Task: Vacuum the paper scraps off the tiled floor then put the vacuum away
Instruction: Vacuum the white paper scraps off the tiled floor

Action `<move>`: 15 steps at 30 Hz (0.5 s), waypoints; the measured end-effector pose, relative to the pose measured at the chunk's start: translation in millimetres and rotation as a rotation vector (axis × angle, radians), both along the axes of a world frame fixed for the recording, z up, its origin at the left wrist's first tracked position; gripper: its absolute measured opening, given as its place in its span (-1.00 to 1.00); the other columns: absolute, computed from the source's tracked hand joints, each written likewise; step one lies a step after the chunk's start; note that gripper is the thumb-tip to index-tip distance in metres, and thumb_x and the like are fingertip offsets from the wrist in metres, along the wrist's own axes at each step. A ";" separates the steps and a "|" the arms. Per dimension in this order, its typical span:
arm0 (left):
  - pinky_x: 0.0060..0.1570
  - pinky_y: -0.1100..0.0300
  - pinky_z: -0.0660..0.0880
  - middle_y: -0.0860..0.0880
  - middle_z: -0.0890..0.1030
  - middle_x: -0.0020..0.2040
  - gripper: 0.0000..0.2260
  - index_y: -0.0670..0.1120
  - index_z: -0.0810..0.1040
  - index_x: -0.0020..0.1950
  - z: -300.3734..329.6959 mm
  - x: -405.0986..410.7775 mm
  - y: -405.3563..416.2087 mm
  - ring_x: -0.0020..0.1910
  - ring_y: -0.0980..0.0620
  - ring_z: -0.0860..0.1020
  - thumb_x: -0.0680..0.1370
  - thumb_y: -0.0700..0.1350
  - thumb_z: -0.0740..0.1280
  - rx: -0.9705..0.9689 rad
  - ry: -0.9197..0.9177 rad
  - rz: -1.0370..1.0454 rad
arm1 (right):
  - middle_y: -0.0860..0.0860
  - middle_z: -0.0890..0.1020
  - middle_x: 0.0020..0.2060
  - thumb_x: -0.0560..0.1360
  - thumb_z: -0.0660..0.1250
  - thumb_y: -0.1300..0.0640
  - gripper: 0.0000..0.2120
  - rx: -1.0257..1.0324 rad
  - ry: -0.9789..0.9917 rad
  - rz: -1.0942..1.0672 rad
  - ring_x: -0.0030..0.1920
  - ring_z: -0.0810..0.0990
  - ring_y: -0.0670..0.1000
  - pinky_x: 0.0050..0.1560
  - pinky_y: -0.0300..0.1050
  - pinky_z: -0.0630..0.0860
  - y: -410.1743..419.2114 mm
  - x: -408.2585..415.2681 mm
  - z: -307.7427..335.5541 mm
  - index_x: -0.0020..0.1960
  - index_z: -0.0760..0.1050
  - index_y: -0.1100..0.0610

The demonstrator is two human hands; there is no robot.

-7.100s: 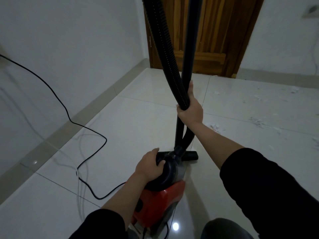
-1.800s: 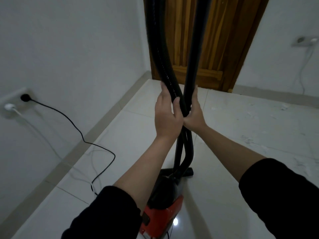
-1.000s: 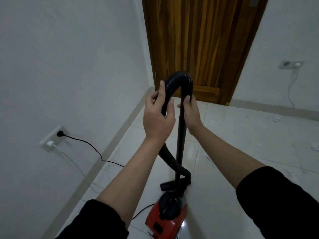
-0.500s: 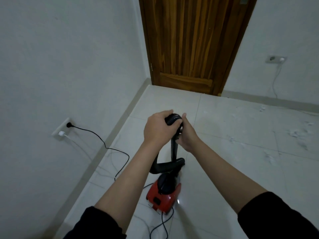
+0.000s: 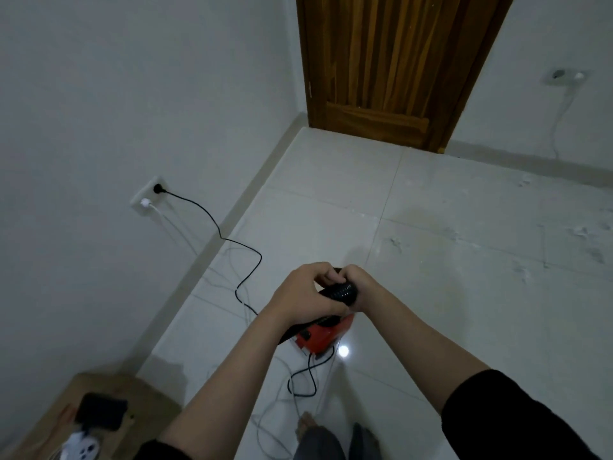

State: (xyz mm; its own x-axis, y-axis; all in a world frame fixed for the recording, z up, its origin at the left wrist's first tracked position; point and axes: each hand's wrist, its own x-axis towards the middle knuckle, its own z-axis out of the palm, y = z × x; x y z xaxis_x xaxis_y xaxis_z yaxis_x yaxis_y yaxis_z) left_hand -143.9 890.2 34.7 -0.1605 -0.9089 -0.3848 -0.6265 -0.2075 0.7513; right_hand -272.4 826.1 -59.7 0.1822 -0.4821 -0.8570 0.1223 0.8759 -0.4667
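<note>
Fingers of both the left hand (image 5: 303,293) and right hand (image 5: 360,287) grip the black hose (image 5: 341,292).

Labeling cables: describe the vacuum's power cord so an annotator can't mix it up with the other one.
Start at the wall socket on the left wall. The vacuum's cord leaves its upper outlet from a round black plug and snakes across the tiles to the red vacuum. It is black; the cable plugged in just below is white and thinner.

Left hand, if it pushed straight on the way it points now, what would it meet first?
The left hand points toward the right hand, nearly touching around the black hose; it would probably meet those first.
</note>
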 end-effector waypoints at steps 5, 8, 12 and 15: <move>-0.07 0.20 0.54 0.05 0.60 0.03 -0.50 0.17 0.58 0.15 -22.9 15.0 34.1 -0.18 0.13 0.59 0.24 -0.06 0.56 0.066 0.085 -0.029 | 0.14 0.51 -0.27 0.38 0.29 0.26 -0.83 0.036 -0.037 -0.225 -0.27 0.56 0.14 -0.29 -0.06 0.54 27.4 12.9 -62.4 -0.04 0.41 0.22; 0.05 0.26 0.52 0.06 0.59 0.11 -0.43 0.11 0.50 0.32 -40.3 24.5 53.6 0.02 0.14 0.59 0.33 -0.01 0.52 0.109 0.072 -0.052 | 0.19 0.54 -0.24 0.56 0.26 0.22 -0.85 0.049 -0.026 -0.247 -0.29 0.57 0.15 -0.29 -0.04 0.56 48.3 23.9 -60.3 0.09 0.42 0.25; -0.03 0.37 0.45 0.15 0.62 0.05 -0.68 0.05 0.56 0.24 -60.2 37.8 83.7 0.02 0.23 0.56 0.51 0.10 0.34 0.155 0.091 -0.056 | 0.21 0.57 -0.16 0.63 0.20 0.24 -0.83 -0.009 0.040 -0.246 -0.25 0.57 0.13 -0.19 0.02 0.57 80.2 39.9 -73.4 0.19 0.39 0.29; 0.06 0.24 0.50 0.00 0.62 0.16 -0.58 0.03 0.48 0.33 -78.6 50.9 101.9 0.08 0.09 0.58 0.52 0.15 0.28 0.233 0.038 -0.075 | 0.18 0.58 -0.12 0.65 0.18 0.23 -0.81 -0.048 0.022 -0.238 -0.18 0.58 0.11 -0.08 0.02 0.57 106.8 50.3 -90.9 0.22 0.43 0.27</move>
State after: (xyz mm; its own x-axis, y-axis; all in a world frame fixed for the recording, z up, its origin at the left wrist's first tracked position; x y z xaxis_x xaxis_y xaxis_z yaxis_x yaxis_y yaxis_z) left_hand -93.0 992.1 -43.9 -0.2425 -0.7814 -0.5749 -0.6187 -0.3318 0.7121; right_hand -222.1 932.9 -150.7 0.0402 -0.5497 -0.8344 0.3118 0.8002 -0.5122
